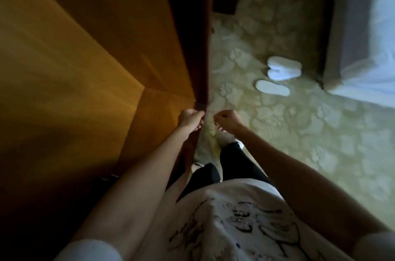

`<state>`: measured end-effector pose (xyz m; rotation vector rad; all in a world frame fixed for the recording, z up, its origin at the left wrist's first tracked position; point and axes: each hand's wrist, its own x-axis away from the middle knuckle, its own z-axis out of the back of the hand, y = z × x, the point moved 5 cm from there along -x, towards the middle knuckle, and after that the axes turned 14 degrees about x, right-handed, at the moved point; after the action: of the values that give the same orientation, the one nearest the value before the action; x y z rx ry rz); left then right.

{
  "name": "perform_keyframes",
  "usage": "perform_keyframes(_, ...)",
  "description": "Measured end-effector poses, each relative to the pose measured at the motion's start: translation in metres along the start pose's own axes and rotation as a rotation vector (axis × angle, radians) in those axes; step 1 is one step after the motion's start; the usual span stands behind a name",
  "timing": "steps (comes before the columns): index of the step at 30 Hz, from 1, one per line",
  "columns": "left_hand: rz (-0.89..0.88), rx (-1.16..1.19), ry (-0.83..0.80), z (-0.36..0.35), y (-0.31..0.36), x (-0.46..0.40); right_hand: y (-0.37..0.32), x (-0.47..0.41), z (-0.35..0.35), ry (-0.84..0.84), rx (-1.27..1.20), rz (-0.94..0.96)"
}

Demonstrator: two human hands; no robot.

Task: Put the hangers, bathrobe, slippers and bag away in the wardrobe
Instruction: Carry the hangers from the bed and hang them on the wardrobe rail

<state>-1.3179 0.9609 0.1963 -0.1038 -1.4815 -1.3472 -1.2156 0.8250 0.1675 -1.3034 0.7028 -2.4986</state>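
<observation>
The slippers [277,77] are what catch the eye first: white ones lying on the patterned carpet [299,132] just beside the foot of the bed [363,25], one pair pressed together and a single flat one a little nearer the person, all well apart from the wardrobe. So that part of the job looks undone; they are out on the floor, not put away. Of the hangers, the bathrobe and the bag I can see nothing from here, so I cannot say whether they are in or still waiting somewhere out of sight. The person stands close up against the wardrobe, whose orange-brown wooden door [85,47] fills the left of the view, blurred, with a dark edge [203,57] running down to the hands. The left hand [190,119] is up at the lower end of that dark edge, its fingers curled in against it as if gripping the door's edge or a small dark piece there; the blur keeps me from telling exactly what it has hold of. The right hand [226,120] hangs just beside it, near but not touching the wood, fingers loosely curled and holding nothing. My reading is that the door is being handled and the slippers are a likely next fetch, with much of the task still open.
</observation>
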Motion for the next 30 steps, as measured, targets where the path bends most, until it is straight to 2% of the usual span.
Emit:
perform_keyframes(7, 0.044, -0.369, -0.351, -0.148, -0.013, 0.0, 0.166, 0.04, 0.045, 0.155, -0.256, -0.294)
perform_keyframes(17, -0.153, -0.995, -0.757, -0.375, 0.007, 0.052, 0.367, 0.118, 0.087, 0.431, -0.775, -0.658)
perform_keyframes(23, -0.213, -1.108, -0.853, -0.495, 0.03, 0.065, 0.437, 0.133, 0.121, 0.483, -0.926, -0.763)
perform_keyframes(30, -0.175, -1.126, -0.814, -0.581, 0.057, 0.052, 0.485, 0.112, 0.24, 0.527, -0.923, -0.715)
